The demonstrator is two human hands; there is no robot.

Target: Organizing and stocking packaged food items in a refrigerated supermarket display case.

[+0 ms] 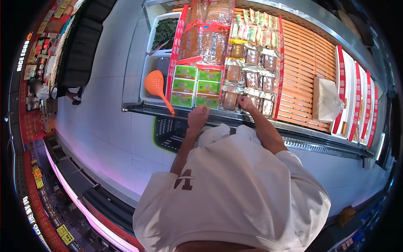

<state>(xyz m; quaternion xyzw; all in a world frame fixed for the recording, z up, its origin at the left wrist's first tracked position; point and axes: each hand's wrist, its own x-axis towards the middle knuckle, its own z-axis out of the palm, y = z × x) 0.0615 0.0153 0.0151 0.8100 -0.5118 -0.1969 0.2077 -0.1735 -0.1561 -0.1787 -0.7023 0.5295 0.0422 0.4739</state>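
Before me is a refrigerated display case holding packaged food. My left hand (pixel 198 117) is curled at the case's front edge, just below the green-topped packs (pixel 207 102), with nothing visible in it. At the front row of vacuum-packed brown blocks (pixel 230 100), my right hand (pixel 246 103) has its fingers bent, between a left pack and the silvery packs (pixel 267 107) beside it. Whether those fingers grip a pack edge is hidden. Large clear packs of brown bean-curd sheets (pixel 213 45) lie behind the green ones. Small wrapped rolls (pixel 256 28) fill the back.
An orange slotted scoop (pixel 154 82) rests on a white tub (pixel 143 75) at left, its handle overhanging the edge. Dark leafy greens (pixel 165 30) fill another tub. A bagged block (pixel 327 99) sits on wooden slats (pixel 307 60). Below stands a black shopping basket (pixel 168 134).
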